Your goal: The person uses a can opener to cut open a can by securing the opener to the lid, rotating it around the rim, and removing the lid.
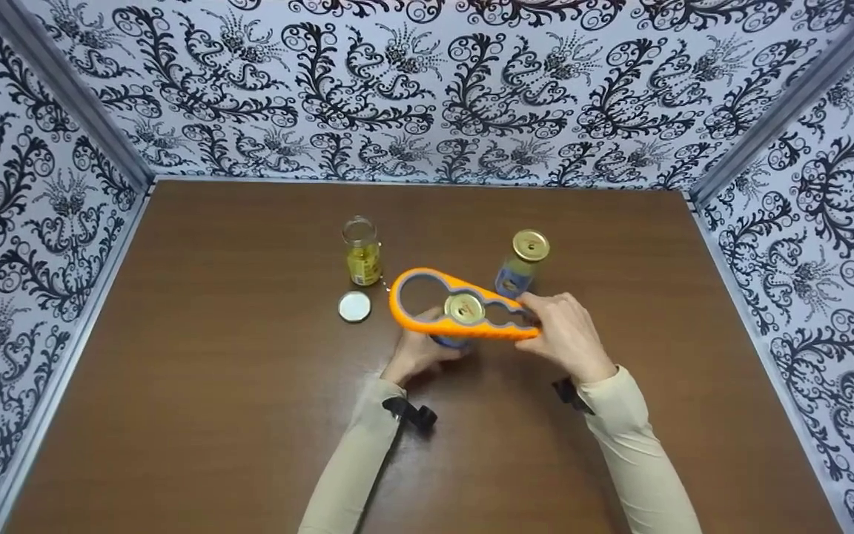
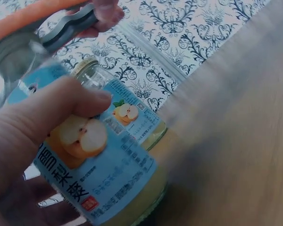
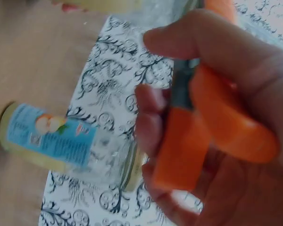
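Note:
My left hand [image 1: 416, 352] grips a glass jar [image 2: 99, 167] with a blue label that shows a cut pear and a gold lid. In the left wrist view the thumb lies across the label. An orange jar opener [image 1: 490, 331] with grey scalloped inner edges sits around that lid in the head view. Its handle ends are in my right hand [image 1: 568, 334], the fingers and thumb curled round them. Just beyond the right hand stands a second blue-labelled jar [image 1: 517, 271] with a gold lid, also seen in the right wrist view.
Behind and left of the opener stands a lidless glass jar [image 1: 363, 263] with yellow contents. A round white lid [image 1: 354, 306] lies on the brown table [image 1: 234, 356] in front of it. Patterned panels [image 1: 427, 89] enclose the table at the back and both sides.

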Demonstrator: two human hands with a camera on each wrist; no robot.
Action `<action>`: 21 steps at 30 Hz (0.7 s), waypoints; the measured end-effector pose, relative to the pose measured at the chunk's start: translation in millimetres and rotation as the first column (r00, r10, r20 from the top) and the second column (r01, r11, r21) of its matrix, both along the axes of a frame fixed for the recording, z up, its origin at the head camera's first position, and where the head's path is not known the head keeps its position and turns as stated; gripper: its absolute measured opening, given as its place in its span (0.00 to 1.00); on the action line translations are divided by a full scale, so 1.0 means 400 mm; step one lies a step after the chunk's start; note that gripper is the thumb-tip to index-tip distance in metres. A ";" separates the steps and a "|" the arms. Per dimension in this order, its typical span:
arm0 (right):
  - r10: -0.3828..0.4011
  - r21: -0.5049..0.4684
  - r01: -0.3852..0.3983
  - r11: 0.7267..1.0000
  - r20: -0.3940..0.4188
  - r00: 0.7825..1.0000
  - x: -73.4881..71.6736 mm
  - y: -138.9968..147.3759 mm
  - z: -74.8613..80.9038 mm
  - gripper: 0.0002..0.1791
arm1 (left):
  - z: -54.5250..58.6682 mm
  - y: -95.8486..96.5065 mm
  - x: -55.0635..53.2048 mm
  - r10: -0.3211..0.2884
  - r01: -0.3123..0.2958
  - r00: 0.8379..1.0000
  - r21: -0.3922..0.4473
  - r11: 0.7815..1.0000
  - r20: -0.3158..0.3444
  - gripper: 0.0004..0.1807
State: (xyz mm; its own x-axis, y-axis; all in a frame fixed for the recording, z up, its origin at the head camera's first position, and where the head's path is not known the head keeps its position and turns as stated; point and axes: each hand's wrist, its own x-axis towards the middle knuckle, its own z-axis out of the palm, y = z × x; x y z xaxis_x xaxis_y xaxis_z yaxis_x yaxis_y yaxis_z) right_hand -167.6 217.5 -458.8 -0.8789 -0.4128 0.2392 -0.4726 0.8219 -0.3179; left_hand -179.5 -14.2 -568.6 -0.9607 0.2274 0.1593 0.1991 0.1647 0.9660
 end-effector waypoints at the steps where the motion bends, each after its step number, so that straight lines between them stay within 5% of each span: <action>1: 0.010 -0.004 -0.010 1.000 0.000 1.000 -0.002 0.004 -0.003 0.20 | -0.003 -0.001 0.003 -0.014 0.014 1.000 -0.001 1.000 0.025 0.30; 8: 0.111 -0.002 -0.111 0.994 0.004 0.994 -0.012 0.023 -0.010 0.26 | -0.010 -0.010 0.026 -0.142 0.131 0.983 0.095 0.987 0.118 0.32; 14: 0.180 -0.005 -0.180 0.984 0.027 0.983 -0.023 0.031 -0.001 0.27 | 0.055 -0.025 0.061 -0.197 0.192 0.975 0.063 0.979 0.102 0.38; 21: 0.222 -0.032 -0.221 0.975 0.033 0.974 -0.034 0.035 -0.002 0.20 | 0.061 -0.021 0.070 -0.219 0.218 0.974 0.025 0.976 0.052 0.38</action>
State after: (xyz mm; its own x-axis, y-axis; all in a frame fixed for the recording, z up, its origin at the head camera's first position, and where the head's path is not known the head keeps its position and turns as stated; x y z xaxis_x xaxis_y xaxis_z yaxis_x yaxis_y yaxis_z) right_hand -181.2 231.7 -459.5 -0.7745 -0.5921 0.2228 -0.6299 0.6887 -0.3592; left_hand -151.5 -22.4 -544.0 -0.8956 0.4298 0.1142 0.1752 0.1049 0.9789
